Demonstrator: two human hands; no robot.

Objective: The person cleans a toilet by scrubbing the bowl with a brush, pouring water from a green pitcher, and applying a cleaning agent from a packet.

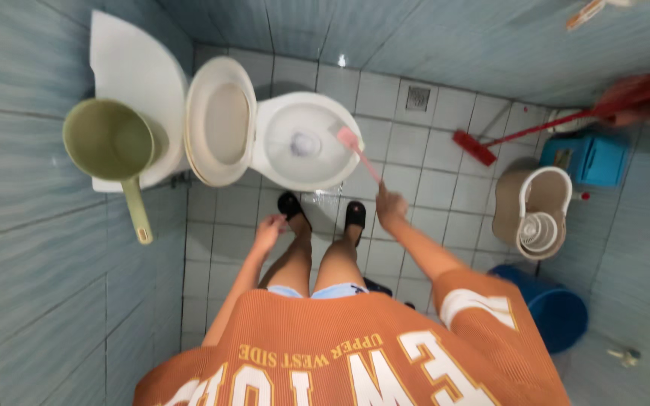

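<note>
At the toilet, right-hand fingers: curled tight around the end of the pink plastic long-handled toilet brush (360,155); the right hand (390,207) grips it at arm's length.
Left-hand fingers: loosely bent, holding nothing as far as the blur lets me tell; the left hand (268,229) hangs just above the left knee.
Brush head: pink, resting on the right inner rim of the white ceramic toilet bowl (295,139), handle slanting back toward the right hand.
Bowl: seat and white plastic lid (220,122) are tipped up toward the cistern; water sits at the bottom.
Feet: black sandals (323,210) planted just in front of the bowl.
Step in hand: scrubbing the bowl's inside, by my judgement somewhere mid-way, at the rim.
Next move calls for: pushing the head deeper and round the wall, keeping a firm grip so the thin handle does not twist.
Nearby: green plastic dipper (111,143) on the cistern, beige mop bucket (533,210), red-handled broom (505,139), blue plastic bucket (554,308).
</note>
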